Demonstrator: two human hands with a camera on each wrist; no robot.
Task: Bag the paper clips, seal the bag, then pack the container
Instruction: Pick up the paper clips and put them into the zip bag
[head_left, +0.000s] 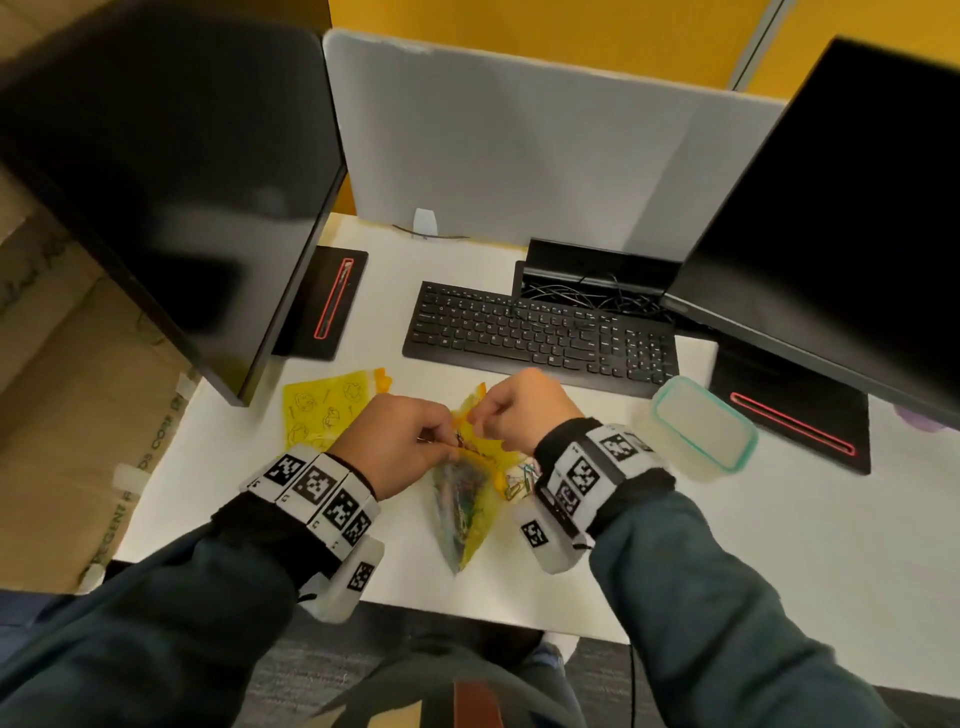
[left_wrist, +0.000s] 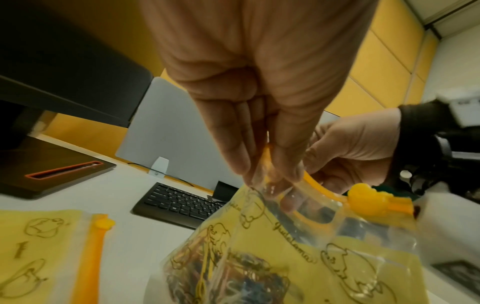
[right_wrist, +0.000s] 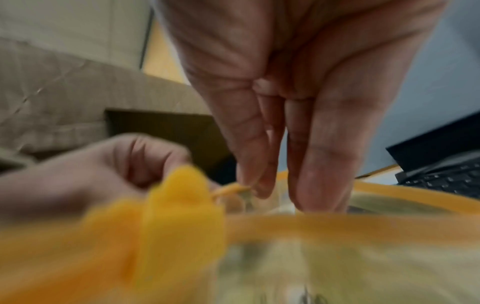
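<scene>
Grip: left hand (head_left: 402, 439) and right hand (head_left: 519, 408) both pinch the mouth of yellow zip bag (head_left: 467, 514), paper clips (left_wrist: 221, 281) inside. Loose clips (head_left: 521, 480) beside it on table (head_left: 727, 545). Spare bag (head_left: 324, 408) at 10 o'clock; lidded container (head_left: 701, 428) at 3 o'clock; keyboard (head_left: 540, 330) at 12 o'clock.
</scene>
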